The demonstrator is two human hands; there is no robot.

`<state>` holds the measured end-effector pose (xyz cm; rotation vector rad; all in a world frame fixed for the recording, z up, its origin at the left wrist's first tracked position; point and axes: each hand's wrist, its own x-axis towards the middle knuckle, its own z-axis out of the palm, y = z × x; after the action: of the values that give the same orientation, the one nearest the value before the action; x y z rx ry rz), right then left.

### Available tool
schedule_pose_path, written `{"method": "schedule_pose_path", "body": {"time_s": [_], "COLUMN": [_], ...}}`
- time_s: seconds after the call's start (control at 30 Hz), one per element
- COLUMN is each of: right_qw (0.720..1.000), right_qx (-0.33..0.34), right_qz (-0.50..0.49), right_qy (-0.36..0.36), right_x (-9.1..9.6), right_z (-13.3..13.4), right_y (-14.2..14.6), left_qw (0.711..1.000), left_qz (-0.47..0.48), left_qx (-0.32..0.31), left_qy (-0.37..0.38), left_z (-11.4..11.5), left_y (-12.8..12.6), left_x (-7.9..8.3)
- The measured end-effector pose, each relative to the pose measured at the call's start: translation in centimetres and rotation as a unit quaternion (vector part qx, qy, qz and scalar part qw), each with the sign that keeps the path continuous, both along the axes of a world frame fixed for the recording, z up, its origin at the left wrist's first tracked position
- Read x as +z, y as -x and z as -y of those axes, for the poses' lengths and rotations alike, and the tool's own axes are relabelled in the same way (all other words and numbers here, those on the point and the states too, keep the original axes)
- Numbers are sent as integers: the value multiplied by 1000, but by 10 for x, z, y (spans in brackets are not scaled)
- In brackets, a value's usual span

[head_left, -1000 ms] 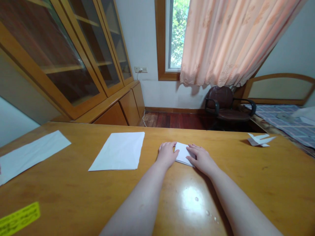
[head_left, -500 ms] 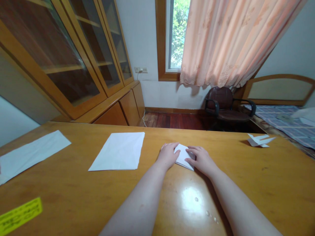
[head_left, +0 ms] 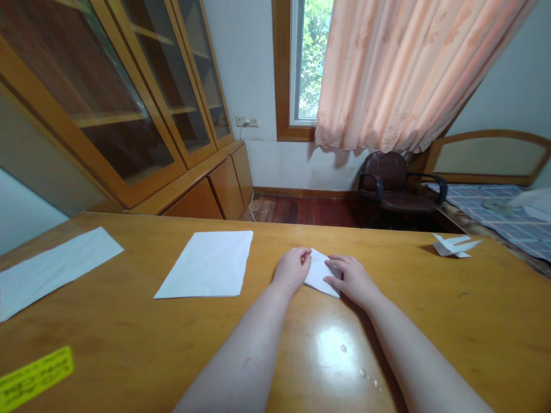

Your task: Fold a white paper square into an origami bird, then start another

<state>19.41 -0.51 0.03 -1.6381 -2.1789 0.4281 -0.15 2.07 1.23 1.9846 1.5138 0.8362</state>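
A small folded sheet of white paper point(head_left: 319, 273) lies on the wooden table between my two hands. At its upper left edge, my left hand point(head_left: 294, 268) is closed, thumb and fingers pinched together on the paper. My right hand point(head_left: 352, 278) rests on the right part of the same paper, fingers stretched out and apart, thumb toward me. Part of the paper's right side is hidden under those fingers.
A larger white sheet point(head_left: 209, 264) lies left of my hands, and a long white strip point(head_left: 55, 269) farther left. A folded paper figure point(head_left: 454, 246) stands at the right. Near the front left is a yellow label point(head_left: 38, 378). Water drops point(head_left: 364, 373) dot the table point(head_left: 129, 344).
My left hand's fingers have curled in from lying stretched along the paper to a pinch at its upper left edge. My right hand has stayed in place.
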Motion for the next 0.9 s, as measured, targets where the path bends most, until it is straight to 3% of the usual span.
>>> {"method": "schedule_pose_path", "body": {"time_s": [0.3,0.63,0.9], "right_qw": [1000,1000,998], "right_qx": [-2,2,9], "right_qz": [-2,-14,-56], "right_qy": [0,14,1], "right_x": [2,2,6], "right_z": [0,0,2], "right_y": [1,0,0], "left_qw": [998,988,988], "left_qz": [13,86,54], "left_qx": [-1,-122,-137], "left_qy": [56,40,44], "left_z": [0,10,10], "left_y": [1,1,0], "left_x": [-4,12,10]}}
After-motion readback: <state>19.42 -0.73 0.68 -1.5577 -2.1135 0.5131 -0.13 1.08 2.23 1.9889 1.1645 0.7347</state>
